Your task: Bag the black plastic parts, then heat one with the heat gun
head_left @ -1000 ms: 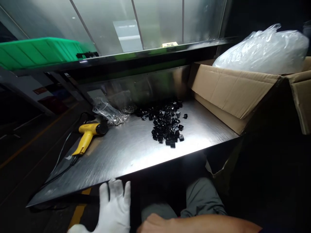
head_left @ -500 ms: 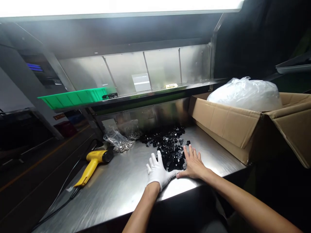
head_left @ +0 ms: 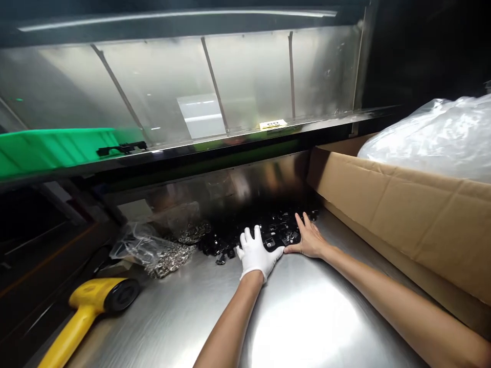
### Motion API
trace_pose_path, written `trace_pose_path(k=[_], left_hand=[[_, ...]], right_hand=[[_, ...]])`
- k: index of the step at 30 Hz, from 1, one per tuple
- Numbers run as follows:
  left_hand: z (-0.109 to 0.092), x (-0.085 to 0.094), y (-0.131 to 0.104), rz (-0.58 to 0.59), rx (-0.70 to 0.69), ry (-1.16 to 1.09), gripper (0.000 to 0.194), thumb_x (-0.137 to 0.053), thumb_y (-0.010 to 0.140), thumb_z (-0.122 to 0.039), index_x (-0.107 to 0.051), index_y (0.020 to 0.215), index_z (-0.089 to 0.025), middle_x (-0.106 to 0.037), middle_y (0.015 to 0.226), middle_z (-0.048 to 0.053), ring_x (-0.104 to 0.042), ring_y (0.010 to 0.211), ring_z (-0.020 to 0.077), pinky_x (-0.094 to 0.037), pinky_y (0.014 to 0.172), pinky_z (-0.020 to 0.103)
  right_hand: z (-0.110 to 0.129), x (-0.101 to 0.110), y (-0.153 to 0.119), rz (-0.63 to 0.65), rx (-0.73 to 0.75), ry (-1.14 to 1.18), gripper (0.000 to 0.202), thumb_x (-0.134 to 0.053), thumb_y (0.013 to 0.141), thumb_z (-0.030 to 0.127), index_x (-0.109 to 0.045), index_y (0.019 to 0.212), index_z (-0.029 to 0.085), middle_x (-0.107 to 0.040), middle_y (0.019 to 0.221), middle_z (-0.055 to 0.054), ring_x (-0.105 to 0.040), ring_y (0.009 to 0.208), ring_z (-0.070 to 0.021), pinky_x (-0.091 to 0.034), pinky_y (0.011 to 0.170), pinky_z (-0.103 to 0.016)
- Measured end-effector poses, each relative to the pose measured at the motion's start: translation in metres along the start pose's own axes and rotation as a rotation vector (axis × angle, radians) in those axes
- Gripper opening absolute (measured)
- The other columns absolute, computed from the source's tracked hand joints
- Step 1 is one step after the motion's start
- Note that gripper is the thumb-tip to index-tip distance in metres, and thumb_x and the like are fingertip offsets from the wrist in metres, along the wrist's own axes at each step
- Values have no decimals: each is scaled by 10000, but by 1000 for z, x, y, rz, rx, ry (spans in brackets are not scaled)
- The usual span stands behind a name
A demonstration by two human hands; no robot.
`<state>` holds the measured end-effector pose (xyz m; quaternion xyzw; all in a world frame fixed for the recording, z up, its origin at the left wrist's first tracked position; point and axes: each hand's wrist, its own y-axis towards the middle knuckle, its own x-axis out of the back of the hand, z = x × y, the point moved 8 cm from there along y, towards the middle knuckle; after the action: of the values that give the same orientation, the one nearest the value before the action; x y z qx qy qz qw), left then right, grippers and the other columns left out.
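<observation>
Small black parts (head_left: 270, 241) lie in a loose pile at the back of the metal bench (head_left: 184, 317). What kind of part they are I cannot make out. My left hand (head_left: 256, 255), in a white glove, rests against the near left side of the pile with its fingers spread. Bare, my right hand (head_left: 310, 239) is spread along the right side of it. The two thumbs meet or nearly meet in front of the parts. Neither hand is closed round anything, though some parts are hidden behind the fingers.
Left of the pile, small metal pieces (head_left: 166, 260) spill from a clear plastic bag (head_left: 134, 245). A yellow heat gun (head_left: 88, 301) lies at the left. Cardboard box walls (head_left: 399, 204) bound the right, with a bulging plastic bag (head_left: 429, 138) inside. A green bin (head_left: 57, 151) sits on the shelf above.
Both hands have moved forward across the bench, thumbs together, and the black parts now lie further back against the rear wall. The view has come closer to the shelf.
</observation>
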<state>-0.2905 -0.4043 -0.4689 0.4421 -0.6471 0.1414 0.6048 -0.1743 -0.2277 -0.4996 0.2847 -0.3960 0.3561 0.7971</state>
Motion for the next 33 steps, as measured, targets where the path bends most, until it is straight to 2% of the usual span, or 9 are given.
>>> trace_pose_path(k=[6,9,13,16,18,21,24,27,33], left_hand=[[-32,-7,39,-103,-103,105,780,-445,825,-647,-378,1459,-198,-306,1549,180,-201,1428,387,-53,1145,635],[-45,-6,62,-39,-59,95,746,-321,875,-647,-401,1450,-177,-347,1526,188,-245,1405,407,-53,1154,620],[-48,11,73,66,-43,3,835,-293,850,-722,-319,1497,-196,-288,1570,150,-153,1443,417,-20,1171,597],[-15,40,51,47,-45,-13,1021,-383,749,-828,-168,1543,-224,-132,1626,115,-7,1474,416,17,1181,570],[34,53,28,44,54,16,1147,-448,672,-871,-85,1552,-232,-37,1638,113,56,1475,416,7,1180,568],[118,57,4,104,274,82,1218,-459,617,-904,-102,1549,-205,-36,1630,163,14,1480,407,-42,1179,551],[167,50,8,115,360,104,1164,-389,654,-905,-158,1539,-186,-101,1614,202,-87,1477,396,-87,1170,538],[168,37,23,68,351,81,1156,-320,651,-928,-227,1523,-176,-182,1589,230,-183,1453,405,-123,1159,533],[116,5,37,29,276,-53,1099,-245,682,-914,-254,1518,-200,-260,1568,208,-225,1428,429,-145,1155,552]], right_hand=[[-5,6,45,-135,110,-14,1086,-596,694,799,-261,1530,192,-126,1599,-160,-183,1447,-358,-272,1140,-450],[-5,12,66,-241,55,-59,883,-463,822,758,-392,1467,158,-256,1551,-178,-237,1410,-373,-268,1127,-475],[4,14,79,-264,3,-106,846,-361,878,729,-373,1469,124,-274,1524,-211,-267,1384,-403,-266,1103,-503],[-7,24,68,-299,-51,-118,936,-357,824,800,-323,1491,143,-208,1548,-218,-222,1406,-411,-217,1114,-547],[-29,31,56,-312,-122,-120,1022,-377,763,854,-295,1501,152,-162,1562,-225,-188,1414,-433,-193,1110,-591],[-62,31,45,-302,-207,-114,1131,-415,695,889,-256,1512,122,-128,1564,-253,-156,1415,-467,-200,1094,-635],[-76,25,47,-318,-240,-71,1142,-402,685,899,-280,1505,114,-118,1566,-252,-102,1433,-464,-217,1097,-634],[-74,19,53,-382,-304,0,1078,-341,725,891,-354,1478,121,-104,1572,-244,-78,1438,-468,-215,1110,-623],[-42,-9,72,-328,-288,96,1064,-281,774,868,-305,1508,98,-138,1574,-244,-45,1453,-452,-143,1164,-575]])
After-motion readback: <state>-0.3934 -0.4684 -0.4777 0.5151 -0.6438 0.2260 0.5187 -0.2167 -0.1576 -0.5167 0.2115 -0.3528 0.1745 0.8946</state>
